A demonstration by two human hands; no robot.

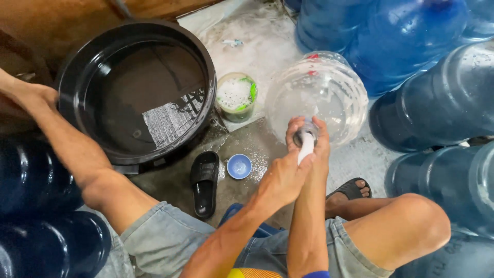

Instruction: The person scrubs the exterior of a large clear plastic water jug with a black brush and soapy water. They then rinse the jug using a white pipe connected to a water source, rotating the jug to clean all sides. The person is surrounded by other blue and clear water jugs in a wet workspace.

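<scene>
Far left: two dark blue water jugs [31, 177] stacked at the frame edge – bare left leg [77, 154] stretched across them.
Black tub [135, 87]: one, round, shallow water inside, a pale mesh-like patch showing on the bottom.
Empty sandal [205, 183]: one, black, on wet concrete just below the tub.
Blue cap [239, 166]: one, small, lying open side up beside the sandal.
Suds cup [235, 96]: one, full of foam, green scrubber at its rim, just right of the tub.
Left hand [282, 177]: fingers wrapped tight round a white brush handle [306, 146], pushed into the bottle's mouth.
Right hand [315, 135]: closed round the neck of the clear jug [321, 92], steadying it.
Clear jug: one, tipped on its side, neck toward the body, between the suds cup and the blue stack.
Progress, as a judgement: foam streaked over the inside walls – scrubbing well underway; suds not rinsed out, cap off.
Worn sandal [352, 189]: one, on the right foot.
Right side: at least five large blue jugs [442, 103], piled and wet.
</scene>
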